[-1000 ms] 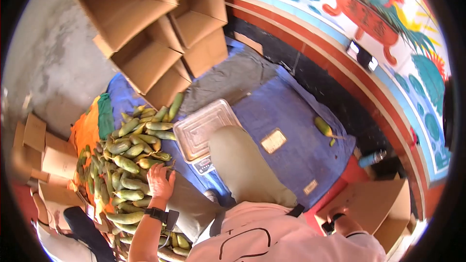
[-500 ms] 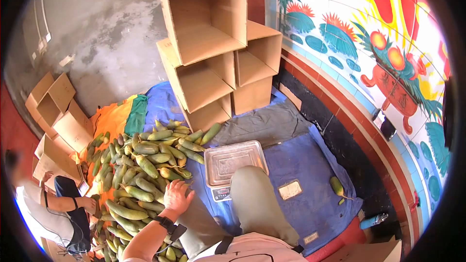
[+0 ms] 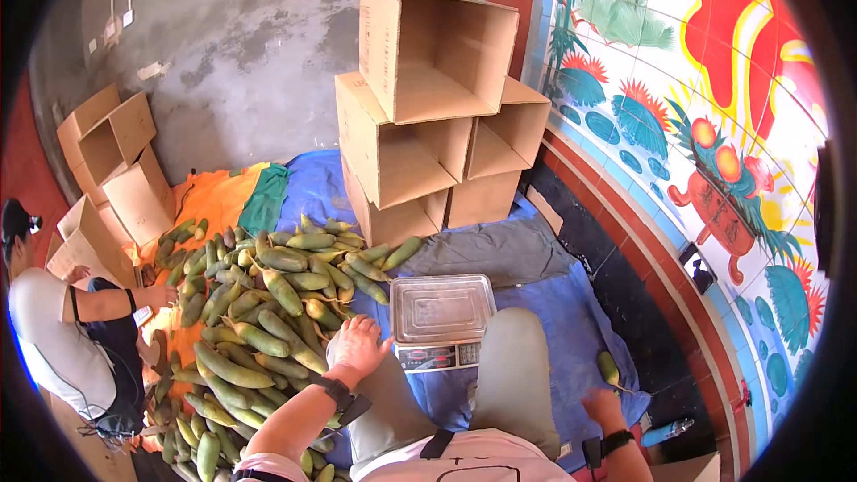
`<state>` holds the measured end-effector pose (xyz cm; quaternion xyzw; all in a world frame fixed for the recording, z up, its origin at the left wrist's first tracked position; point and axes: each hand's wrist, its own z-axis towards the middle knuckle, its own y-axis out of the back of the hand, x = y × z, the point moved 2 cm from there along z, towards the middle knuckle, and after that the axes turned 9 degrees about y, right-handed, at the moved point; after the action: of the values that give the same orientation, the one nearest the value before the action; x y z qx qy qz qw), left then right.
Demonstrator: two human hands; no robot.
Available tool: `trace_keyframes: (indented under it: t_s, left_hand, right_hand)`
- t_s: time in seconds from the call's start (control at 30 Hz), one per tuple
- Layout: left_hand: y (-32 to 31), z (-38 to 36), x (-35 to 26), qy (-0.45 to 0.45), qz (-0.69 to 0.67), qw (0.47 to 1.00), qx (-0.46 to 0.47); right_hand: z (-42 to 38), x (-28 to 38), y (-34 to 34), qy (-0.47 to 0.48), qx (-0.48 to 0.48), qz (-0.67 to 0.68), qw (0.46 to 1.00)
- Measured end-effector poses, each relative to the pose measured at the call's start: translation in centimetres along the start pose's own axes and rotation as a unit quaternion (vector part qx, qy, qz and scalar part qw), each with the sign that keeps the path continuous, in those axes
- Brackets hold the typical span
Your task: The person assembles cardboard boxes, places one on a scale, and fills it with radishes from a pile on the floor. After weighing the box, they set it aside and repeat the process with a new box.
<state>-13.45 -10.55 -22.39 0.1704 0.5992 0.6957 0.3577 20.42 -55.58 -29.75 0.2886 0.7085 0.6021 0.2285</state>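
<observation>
Bright light fills the middle of the frame; the painted tiles [image 3: 656, 62] at the upper right glare towards white, while the grey wall [image 3: 232, 62] at the upper left looks duller; shade gathers inside the stacked boxes [image 3: 437, 49] at upper centre; the metal tray [image 3: 442, 308] at centre carries a pale sheen; the vegetables [image 3: 259, 330] left of centre look fairly crisp; wide-lens distortion bows the red-brown ledge [image 3: 652, 250] at right; the corners drop to black, with blue fringing at the left edge.
</observation>
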Motion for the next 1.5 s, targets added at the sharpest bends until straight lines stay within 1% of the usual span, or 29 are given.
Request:
trace_keyframes:
  t_s: [0.07,0.1,0.17,0.33,0.43,0.5,0.67,0.7,0.8,0.87,0.93,1.0,1.23,1.27,1.3,1.33,1.4,1.43,1.5]
  left_hand:
    - [0.1,-0.2,0.2,0.006,-0.008,1.0,-0.006]
    - [0.2,-0.3,0.4,0.01,-0.011,1.0,-0.012]
    - [-0.3,-0.3,0.8,0.015,-0.022,0.999,-0.026]
    - [-1.1,-0.3,1.1,0.027,-0.051,0.997,-0.046]
    - [-1.2,-0.2,1.0,0.031,-0.042,0.998,-0.033]
    - [-1.4,-0.2,1.0,0.028,-0.044,0.998,-0.019]
    - [-1.8,0.1,1.1,0.036,-0.047,0.998,-0.025]
    - [-1.7,0.2,1.1,0.035,-0.057,0.997,-0.024]
    - [-1.2,0.3,0.9,0.034,-0.06,0.997,-0.019]
    - [-1.1,0.4,0.8,0.031,-0.068,0.997,-0.011]
    - [-1.0,0.6,0.8,0.027,-0.06,0.998,-0.003]
    - [-1.1,0.8,0.9,0.026,-0.078,0.997,-0.007]
    - [-1.1,1.0,0.9,0.032,-0.084,0.996,0.012]
    - [-1.2,1.0,0.9,0.033,-0.088,0.996,0.014]
    - [-1.2,1.1,0.9,0.022,-0.092,0.995,-0.028]
    - [-1.2,1.2,1.0,0.026,-0.089,0.995,-0.024]
    - [-0.9,1.3,1.0,0.031,-0.088,0.996,-0.006]
    - [-0.7,1.4,1.0,0.032,-0.088,0.996,-0.004]
    - [-0.5,1.4,1.2,0.037,-0.088,0.995,0.003]
  right_hand:
    - [1.8,3.7,6.0,0.062,-0.091,0.047,0.993]
    - [2.3,5.4,8.0,0.064,-0.092,0.042,0.993]
    - [3.4,8.3,11.9,0.114,-0.2,0.106,0.967]
    - [7.3,13.4,17.6,0.186,-0.231,0.121,0.947]
    - [10.0,15.9,19.9,0.242,-0.243,0.138,0.929]
    - [11.8,17.8,21.2,0.255,-0.236,0.143,0.927]
    - [17.7,21.9,23.3,0.278,-0.201,0.16,0.926]
    - [19.9,22.3,23.1,0.297,-0.204,0.163,0.918]
    - [25.1,24.6,23.4,0.308,-0.214,0.167,0.912]
    - [29.0,26.2,23.5,0.336,-0.233,0.206,0.889]
    - [30.2,29.2,25.3,0.315,-0.248,0.158,0.903]
    - [31.7,31.7,26.8,0.336,-0.283,0.134,0.888]
    - [38.1,38.2,30.8,0.324,-0.294,0.114,0.892]
    - [39.1,38.9,31.1,0.342,-0.324,0.092,0.877]
    - [40.0,39.5,31.4,0.359,-0.354,0.069,0.861]
    - [41.0,40.1,31.6,0.361,-0.351,0.073,0.861]
    - [42.3,41.0,32.1,0.353,-0.412,0.04,0.839]
    - [43.1,41.5,32.4,0.355,-0.408,0.044,0.84]
    - [44.8,42.1,33.1,0.344,-0.432,-0.003,0.834]
